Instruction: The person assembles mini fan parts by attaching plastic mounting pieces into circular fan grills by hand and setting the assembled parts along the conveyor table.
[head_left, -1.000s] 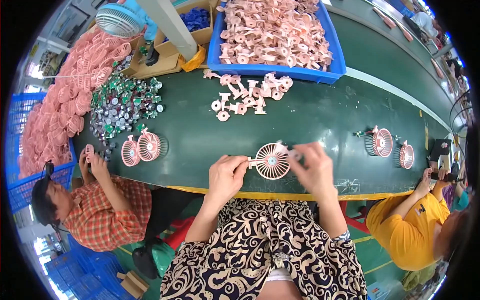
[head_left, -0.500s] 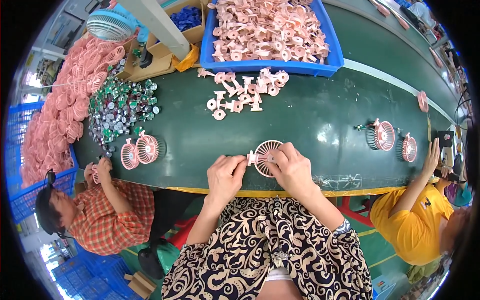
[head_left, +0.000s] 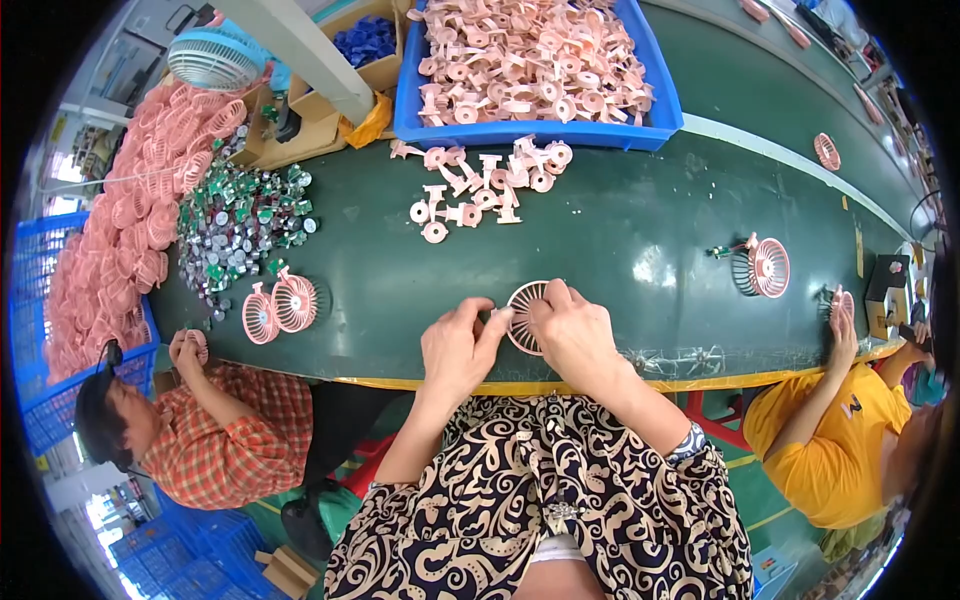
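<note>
A round pink fan cage [head_left: 524,343] with radial ribs is held over the front edge of the green table, between my two hands. My left hand [head_left: 458,350] is closed at its left rim, thumb and forefinger pinching where the small side stem is covered. My right hand [head_left: 578,335] is closed over the right half of the cage, fingertips down at its middle; what lies under them is hidden. Beyond my hands lies a loose group of pink bracket pieces [head_left: 465,214], and a blue tray [head_left: 540,134] heaped with the same pieces stands behind it.
Two pink fan cages [head_left: 294,302] stand at left, before a pile of small motors with green boards [head_left: 235,225]. Heaped pink grilles [head_left: 130,220] rise beyond. Another fan cage [head_left: 769,268] stands at right. Co-workers in a checked shirt [head_left: 225,440] and a yellow shirt [head_left: 825,450] sit either side.
My left thumb and forefinger have moved onto the stem, covering it. My right hand has shifted slightly left over the cage. The right co-worker's hand now holds the outermost cage.
</note>
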